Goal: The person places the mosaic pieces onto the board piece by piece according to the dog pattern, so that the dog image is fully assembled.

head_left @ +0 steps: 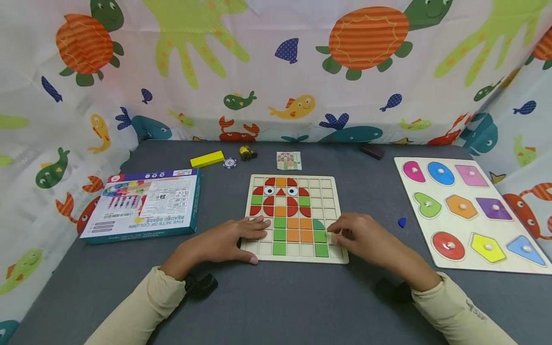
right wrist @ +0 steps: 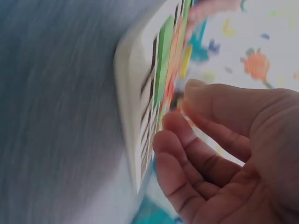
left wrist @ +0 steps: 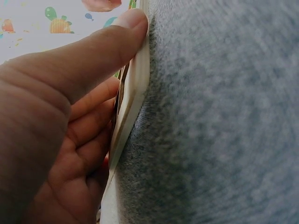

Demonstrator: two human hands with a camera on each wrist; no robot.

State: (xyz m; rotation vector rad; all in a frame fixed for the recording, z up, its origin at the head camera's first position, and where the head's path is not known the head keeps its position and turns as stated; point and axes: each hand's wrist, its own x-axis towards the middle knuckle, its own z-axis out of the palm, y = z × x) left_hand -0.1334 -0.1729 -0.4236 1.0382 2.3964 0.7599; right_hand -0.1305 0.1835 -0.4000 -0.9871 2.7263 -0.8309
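Note:
A wooden grid board (head_left: 325,254) lies on the grey table, bearing red, orange and green tiles and two eye tiles. My left hand (head_left: 235,237) rests at the board's left side, fingers extended over its top and thumb at the lower left corner. In the left wrist view the thumb (left wrist: 107,46) touches the board's edge (left wrist: 128,109). My right hand (head_left: 366,237) is at the right side, bent fingertips beside a green square tile (head_left: 320,236) and below a green quarter-round tile (head_left: 318,224). Between its thumb and fingers I see no piece in the right wrist view.
A small picture card (head_left: 289,161) lies behind the board. Left are a boxed bead set (head_left: 144,203), a yellow block (head_left: 207,159), a poker chip (head_left: 230,163) and a small yellow-black toy (head_left: 247,153). Right are a knobbed shape puzzle (head_left: 470,239), a blue piece (head_left: 402,222) and a dark block (head_left: 372,151).

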